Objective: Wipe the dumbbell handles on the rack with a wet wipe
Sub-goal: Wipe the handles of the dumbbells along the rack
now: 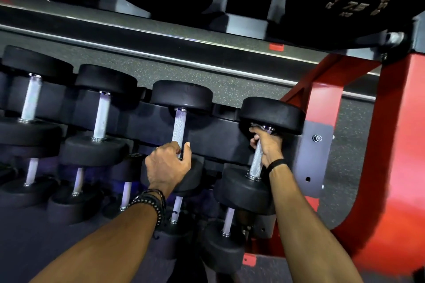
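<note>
Two hands work the middle shelf of the rack (358, 108). The right hand (268, 147) is closed around the upper end of the rightmost handle (255, 164), a scrap of wet wipe (258, 125) showing above its fingers. That handle's long axis runs down toward the wrist, bare knurling below the fingers and open room until the lower head. The left hand (166, 165) is curled round the base of the neighbouring handle (179, 130), probably steadying it.
</note>
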`<state>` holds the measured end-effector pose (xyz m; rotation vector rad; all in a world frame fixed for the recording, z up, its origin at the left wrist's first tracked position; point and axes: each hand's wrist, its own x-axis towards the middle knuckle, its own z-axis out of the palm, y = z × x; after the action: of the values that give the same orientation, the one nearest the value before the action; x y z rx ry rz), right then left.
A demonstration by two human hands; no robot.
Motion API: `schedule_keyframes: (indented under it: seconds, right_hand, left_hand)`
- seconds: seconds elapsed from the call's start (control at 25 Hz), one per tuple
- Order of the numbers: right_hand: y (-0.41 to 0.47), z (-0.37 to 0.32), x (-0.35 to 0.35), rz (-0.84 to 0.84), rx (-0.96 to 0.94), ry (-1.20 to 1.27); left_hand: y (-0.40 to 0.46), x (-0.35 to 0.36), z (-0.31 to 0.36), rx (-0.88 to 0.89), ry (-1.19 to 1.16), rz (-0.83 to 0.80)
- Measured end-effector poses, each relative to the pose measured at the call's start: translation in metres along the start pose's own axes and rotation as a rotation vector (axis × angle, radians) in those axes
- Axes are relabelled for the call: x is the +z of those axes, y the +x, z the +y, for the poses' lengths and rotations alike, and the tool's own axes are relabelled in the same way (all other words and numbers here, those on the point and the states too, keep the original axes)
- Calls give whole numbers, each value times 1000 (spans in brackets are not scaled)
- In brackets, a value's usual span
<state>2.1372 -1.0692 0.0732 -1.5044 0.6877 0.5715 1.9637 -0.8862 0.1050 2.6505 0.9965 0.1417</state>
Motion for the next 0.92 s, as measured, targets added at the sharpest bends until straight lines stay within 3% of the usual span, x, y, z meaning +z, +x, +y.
schedule_keyframes:
  seconds: [0.12, 0.16, 0.28, 0.36, 0.4, 0.44, 0.52, 0.56, 0.64, 0.8, 0.92]
  right_hand:
    - [-9, 15, -13, 421, -281, -591]
    - [-10, 21, -19, 500, -379, -641]
    - [-22, 26, -23, 396, -589, -348]
    - [-19, 25, -22, 181, -394, 92]
    - [-12, 27, -24, 80, -195, 189]
    - [-7, 29, -29, 13, -39, 209]
    - [6, 35, -42, 85, 46, -127]
    - [9, 37, -51, 198, -13, -341]
    - [-4, 37, -63, 330, -178, -438]
    - [-93, 28, -96, 353, -463, -126]
    - [-170, 25, -125, 286, -666, -103]
  left_hand:
    - [0, -1, -1, -1, -12, -3]
    - [0, -1, -2, -3, -20, -9]
    - [0, 1, -4, 4, -34, -26]
    - [1, 0, -3, 4, -32, -44]
    - [1, -1, -3, 4, -28, -56]
    - [1, -1, -3, 9, -23, -64]
    - [-1, -2, -3, 41, -14, -55]
    - [-2, -4, -1, 63, -12, -55]
    - [0, -6, -1, 110, 2, -59]
    - [-6, -11, -5, 379, 6, -98]
    - [-32, -22, 20, 505, -162, -231]
